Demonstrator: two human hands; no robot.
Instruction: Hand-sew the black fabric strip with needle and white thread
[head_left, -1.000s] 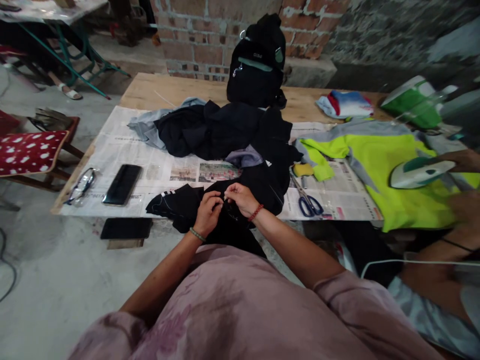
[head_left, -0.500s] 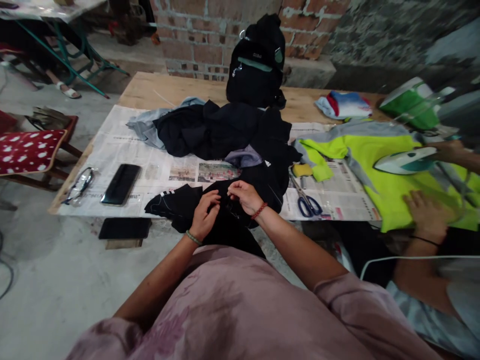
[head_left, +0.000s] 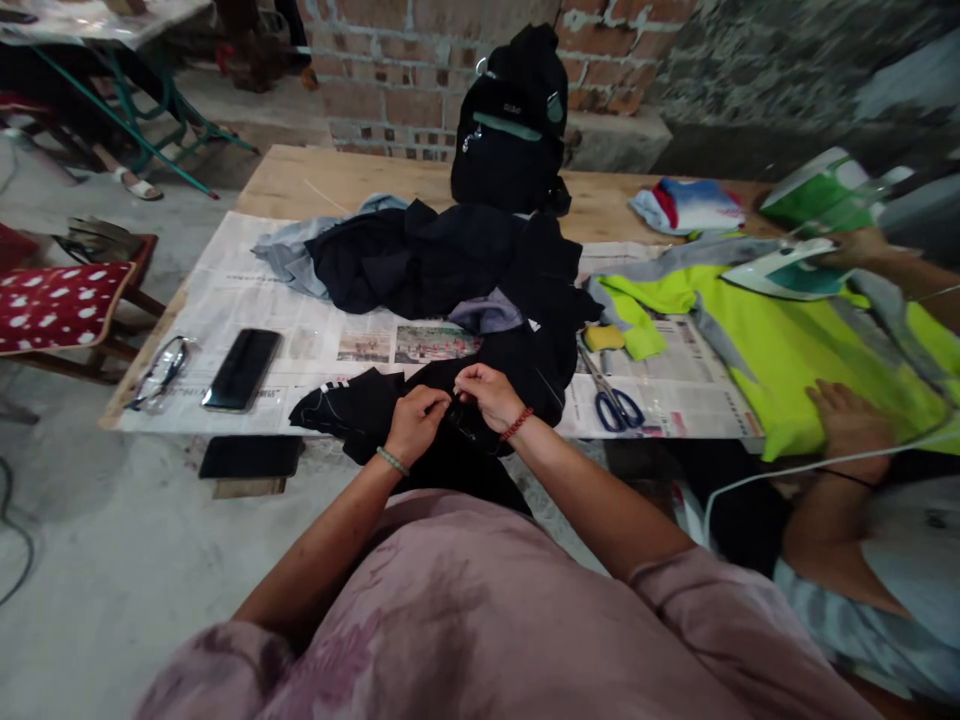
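Both of my hands meet over a black garment (head_left: pixel 360 400) with white stripes, which lies on the table's front edge and hangs toward my lap. My left hand (head_left: pixel 415 425) is closed, its thumb and fingertips pinched together close to the right fingertips. My right hand (head_left: pixel 489 396), with a red bead bracelet, also pinches at the garment's upper part. What sits between the fingers is too small to make out. Thin pale lines like thread run over the black cloth. Right of my hands lie blue-handled scissors (head_left: pixel 618 408) and a yellow block (head_left: pixel 604 338), perhaps a sponge.
A dark pile of clothes (head_left: pixel 420 260) and a black backpack (head_left: pixel 510 130) are behind my hands. A phone (head_left: pixel 242 369) and eyeglasses (head_left: pixel 161 370) lie at left. On the right, a co-worker's hand (head_left: pixel 855 420) rests on a yellow-green garment (head_left: pixel 780 350) beside an iron (head_left: pixel 787 272).
My left hand has closed its fingers and come nearer the right fingertips. My right hand has barely moved. The co-worker's iron has shifted left and away from the front edge.
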